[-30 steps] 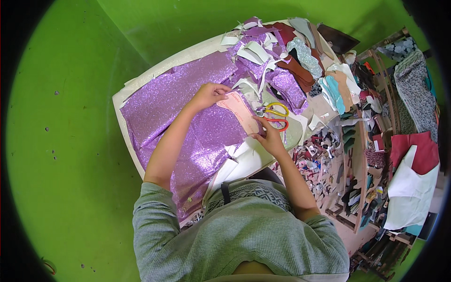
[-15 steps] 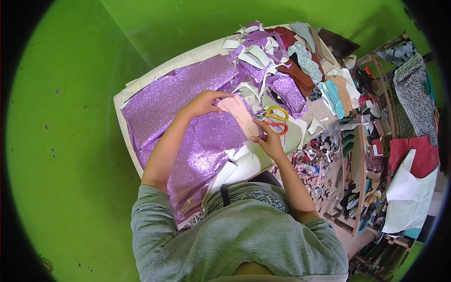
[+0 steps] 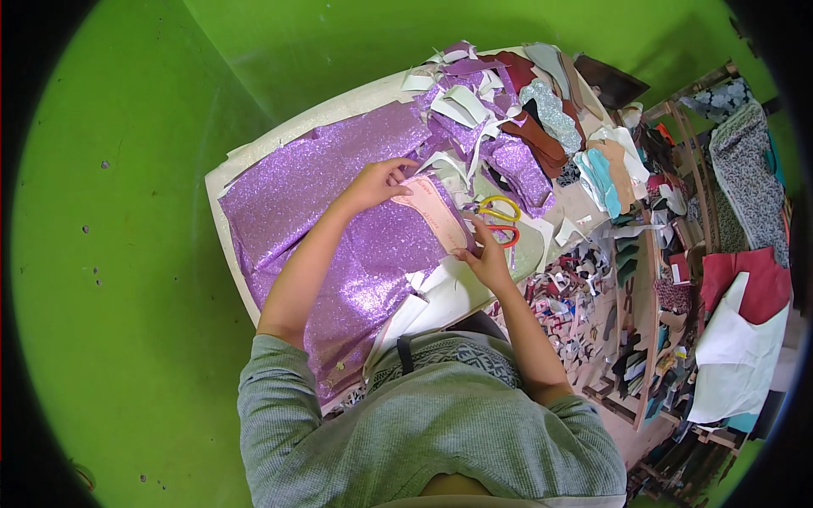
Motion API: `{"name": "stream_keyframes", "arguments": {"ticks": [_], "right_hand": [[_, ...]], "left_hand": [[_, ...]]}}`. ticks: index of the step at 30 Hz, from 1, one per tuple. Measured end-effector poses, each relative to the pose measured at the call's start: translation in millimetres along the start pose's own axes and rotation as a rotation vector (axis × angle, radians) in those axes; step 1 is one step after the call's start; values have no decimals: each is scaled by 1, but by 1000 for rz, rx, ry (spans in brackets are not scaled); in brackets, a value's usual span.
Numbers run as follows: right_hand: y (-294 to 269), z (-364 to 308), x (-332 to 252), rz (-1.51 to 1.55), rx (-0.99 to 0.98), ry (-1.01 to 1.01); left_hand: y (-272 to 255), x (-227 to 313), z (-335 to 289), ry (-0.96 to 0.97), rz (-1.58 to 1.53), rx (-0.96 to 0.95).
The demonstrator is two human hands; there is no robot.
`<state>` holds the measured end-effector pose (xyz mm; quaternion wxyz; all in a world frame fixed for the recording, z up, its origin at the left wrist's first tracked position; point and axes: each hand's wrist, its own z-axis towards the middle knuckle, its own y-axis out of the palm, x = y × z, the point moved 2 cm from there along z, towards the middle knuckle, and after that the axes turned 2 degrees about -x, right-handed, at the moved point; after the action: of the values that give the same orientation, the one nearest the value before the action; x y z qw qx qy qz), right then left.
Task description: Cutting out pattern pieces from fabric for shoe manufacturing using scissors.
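A pale pink sole-shaped template [image 3: 434, 216] with writing on it lies on a large sheet of purple glitter fabric [image 3: 305, 161]. My left hand [image 3: 378, 184] holds its upper end, thumb on the edge and fingers curled at the fabric beside it. At the lower end, my right hand [image 3: 488, 258] grips the template's edge between thumb and fingers. Scissors with one yellow and one red handle [image 3: 500, 209] lie just beyond my right fingers. Their blades are partly hidden.
Purple and white offcuts [image 3: 461, 106] heap at the back of the table. Stacked cut pieces in brown [image 3: 535, 140], silver glitter and turquoise [image 3: 600, 178] lie to the right. Scraps [image 3: 563, 292] litter the floor, beside a wooden rack [image 3: 652, 322] full of materials. A green wall [image 3: 118, 254] stands left.
My left fingers have lifted and shifted slightly at the template's upper end. My right fingers have moved slightly up over the red scissor handle's near side. The template stays nearly in place.
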<state>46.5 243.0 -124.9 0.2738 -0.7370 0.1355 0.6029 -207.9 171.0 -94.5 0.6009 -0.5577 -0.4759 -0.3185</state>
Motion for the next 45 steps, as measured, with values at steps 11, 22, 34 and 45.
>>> {"name": "stream_keyframes", "arguments": {"ticks": [11, 22, 34, 45], "right_hand": [[4, 3, 18, 148, -9, 161], [2, 1, 17, 173, 13, 200], [3, -1, 18, 47, 46, 76], [2, -4, 1, -27, 11, 51]], "left_hand": [[-3, -6, 5, -69, -40, -135], [-7, 3, -5, -59, -116, -301], [-1, 11, -4, 36, 60, -240], [0, 3, -4, 6, 36, -204]]}}
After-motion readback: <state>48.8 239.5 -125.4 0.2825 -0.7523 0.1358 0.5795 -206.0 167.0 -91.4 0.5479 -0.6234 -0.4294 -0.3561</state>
